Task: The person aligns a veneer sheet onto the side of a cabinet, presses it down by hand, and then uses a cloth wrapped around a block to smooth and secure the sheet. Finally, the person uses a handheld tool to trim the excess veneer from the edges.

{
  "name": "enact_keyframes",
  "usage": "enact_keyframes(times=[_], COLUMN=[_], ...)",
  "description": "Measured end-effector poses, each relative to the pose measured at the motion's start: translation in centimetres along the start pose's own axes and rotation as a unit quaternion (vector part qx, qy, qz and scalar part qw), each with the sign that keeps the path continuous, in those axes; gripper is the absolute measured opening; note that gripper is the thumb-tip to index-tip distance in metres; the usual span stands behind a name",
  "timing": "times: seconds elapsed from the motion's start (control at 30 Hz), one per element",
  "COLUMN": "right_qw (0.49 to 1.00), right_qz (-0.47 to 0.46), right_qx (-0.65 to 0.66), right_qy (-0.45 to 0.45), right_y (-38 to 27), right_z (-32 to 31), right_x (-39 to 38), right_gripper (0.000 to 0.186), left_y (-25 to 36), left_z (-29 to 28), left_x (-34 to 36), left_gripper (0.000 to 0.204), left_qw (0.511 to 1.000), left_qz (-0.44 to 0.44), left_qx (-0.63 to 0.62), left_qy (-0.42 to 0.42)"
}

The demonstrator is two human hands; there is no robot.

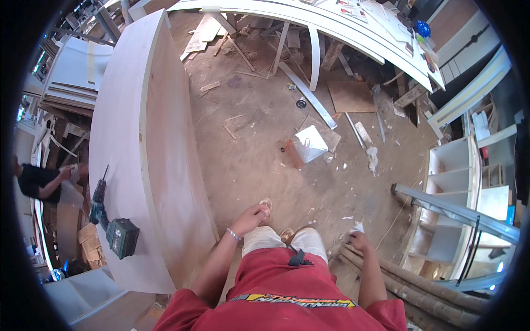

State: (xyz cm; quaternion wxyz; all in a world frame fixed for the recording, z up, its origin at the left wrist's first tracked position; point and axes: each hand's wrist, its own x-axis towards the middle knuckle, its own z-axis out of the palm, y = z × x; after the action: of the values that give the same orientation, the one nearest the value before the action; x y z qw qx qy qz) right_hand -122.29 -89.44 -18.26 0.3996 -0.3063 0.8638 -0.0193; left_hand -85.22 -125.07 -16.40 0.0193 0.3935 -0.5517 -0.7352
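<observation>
Currently, the left hand (255, 217) is hanging just above the thighs, its fingers curling inward; whether they are gripping anything, I cannot tell. Off to the right, the right hand (361, 241) is hovering over the floor (243, 165) with bent fingers, a small white scrap (358, 227) showing right at the fingertips; a firm hold I cannot confirm. Along the left edge of the pale wooden cabinet (124, 110), toward its near end, a cordless drill (113, 223) is lying.
</observation>
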Motion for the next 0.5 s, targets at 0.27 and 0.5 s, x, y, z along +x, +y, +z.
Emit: enact_keyframes(times=[0.27, 0.5], right_qw=[0.887, 0.889], right_qz=[-0.332, -0.15], right_qx=[0.299, 0.031], right_qy=[0.119, 0.432], right_y=[-21.9, -9.8], right_z=[-27.0, -41.6], right_x=[-1.0, 2.1], right_gripper=[0.043, 0.029], left_y=[16.2, 13.9], left_z=[-0.7, 0.3], left_x=[3.6, 1.8], left_gripper=[0.044, 0.04], left_qw=[0.993, 0.966], left_qz=[0.085, 0.086], left_qx=[0.071, 0.184], left_qy=[0.026, 0.158])
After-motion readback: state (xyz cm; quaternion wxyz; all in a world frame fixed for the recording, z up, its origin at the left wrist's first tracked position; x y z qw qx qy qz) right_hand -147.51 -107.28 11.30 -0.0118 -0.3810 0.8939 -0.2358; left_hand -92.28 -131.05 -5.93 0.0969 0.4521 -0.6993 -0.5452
